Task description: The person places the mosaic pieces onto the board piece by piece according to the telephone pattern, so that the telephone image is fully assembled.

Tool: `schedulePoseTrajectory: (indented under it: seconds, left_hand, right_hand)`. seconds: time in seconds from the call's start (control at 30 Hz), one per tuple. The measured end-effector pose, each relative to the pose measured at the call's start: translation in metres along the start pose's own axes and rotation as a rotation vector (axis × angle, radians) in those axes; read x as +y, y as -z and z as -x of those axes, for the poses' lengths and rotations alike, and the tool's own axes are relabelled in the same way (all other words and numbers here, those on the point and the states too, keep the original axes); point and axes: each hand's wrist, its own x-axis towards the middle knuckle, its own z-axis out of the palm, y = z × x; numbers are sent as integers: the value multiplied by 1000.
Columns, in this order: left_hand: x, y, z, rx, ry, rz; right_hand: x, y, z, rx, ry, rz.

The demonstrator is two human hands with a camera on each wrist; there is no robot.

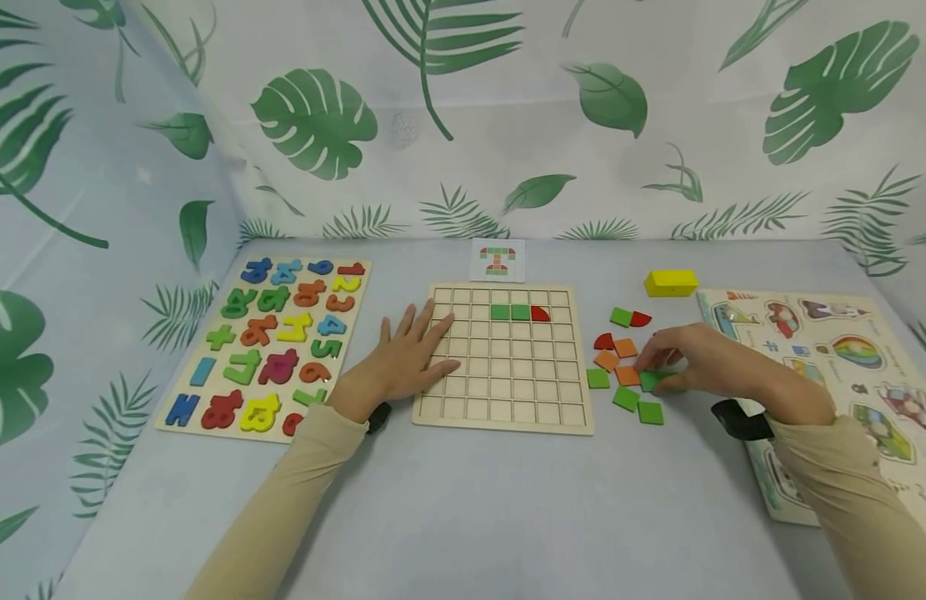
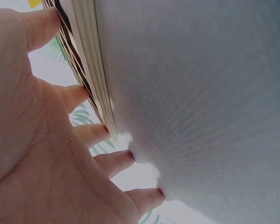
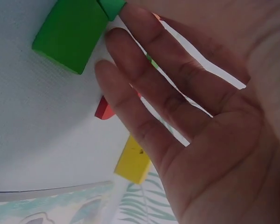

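Note:
My left hand (image 1: 397,364) lies with spread, straight fingers on the left edge of the wooden grid board (image 1: 500,422); in the left wrist view its fingertips (image 2: 98,135) meet the board's edge and the tablecloth. Two green square tiles (image 1: 500,312) and a red quarter-round tile (image 1: 540,313) sit in a row near the board's top. Over the loose tiles, my right hand (image 1: 695,358) pinches a green square tile (image 1: 650,381) with thumb and fingertips, partly hidden. Another green tile (image 3: 72,35) lies beside the fingers in the right wrist view.
Loose orange tiles (image 1: 625,347), green tiles (image 1: 650,413) and red tiles (image 1: 604,342) lie right of the board. A pattern card (image 1: 497,261) stands behind it. A yellow block (image 1: 671,283), a number puzzle (image 1: 207,333) and a picture puzzle (image 1: 815,333) flank the area.

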Motion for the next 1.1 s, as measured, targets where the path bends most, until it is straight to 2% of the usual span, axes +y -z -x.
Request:
schedulePoseTrajectory:
  seconds: [0.4, 0.77, 0.87, 1.1]
  left_hand:
    - [0, 0, 1, 2, 2, 0]
    - [-1, -1, 0, 14, -1, 9]
    - [-1, 0, 1, 9, 4, 4]
    - [-1, 0, 2, 6, 7, 8]
  right_hand:
    - [1, 0, 1, 26, 2, -54]
    - [1, 2, 3, 30, 75, -93]
    - [0, 4, 2, 72, 110, -67]
    - [-4, 4, -6, 216, 264, -13]
